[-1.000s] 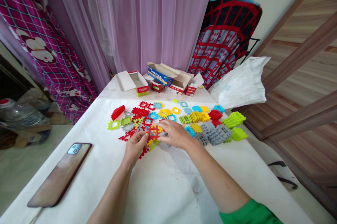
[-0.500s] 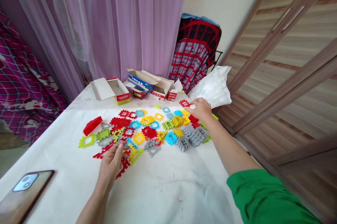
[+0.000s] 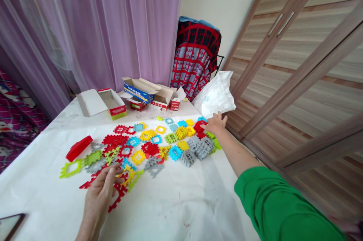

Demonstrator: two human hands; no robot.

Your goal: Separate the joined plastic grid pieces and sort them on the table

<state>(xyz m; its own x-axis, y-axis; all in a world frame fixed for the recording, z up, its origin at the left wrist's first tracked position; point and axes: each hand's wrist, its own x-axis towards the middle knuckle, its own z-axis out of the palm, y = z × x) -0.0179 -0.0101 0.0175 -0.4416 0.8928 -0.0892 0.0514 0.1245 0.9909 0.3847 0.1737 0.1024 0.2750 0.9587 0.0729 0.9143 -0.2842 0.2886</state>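
Note:
Notched plastic building pieces lie spread over the table in red, yellow, blue, green and grey. My left hand (image 3: 100,192) rests at the near left of the spread. Its fingers are apart, loosely bent over red triangular pieces (image 3: 117,198) and a yellow piece (image 3: 130,176), and nothing shows in its grasp. At the far right my right hand (image 3: 216,124) reaches out with fingers spread, its thumb by a stack of red pieces (image 3: 200,126). Grey window pieces (image 3: 204,147) are stacked just in front of that hand, beside green pieces (image 3: 217,143).
Open cardboard boxes stand along the back: a red-and-green one (image 3: 117,112), a blue one (image 3: 138,92) and red-and-white ones (image 3: 160,105). A white plastic bag (image 3: 215,95) sits at the back right edge. A red block (image 3: 79,148) and part of a phone (image 3: 10,226) lie left.
The red square piece that my right hand held up is no longer in its fingers, which have spread beside the red stack. My left hand stays over the pieces. The view has turned right.

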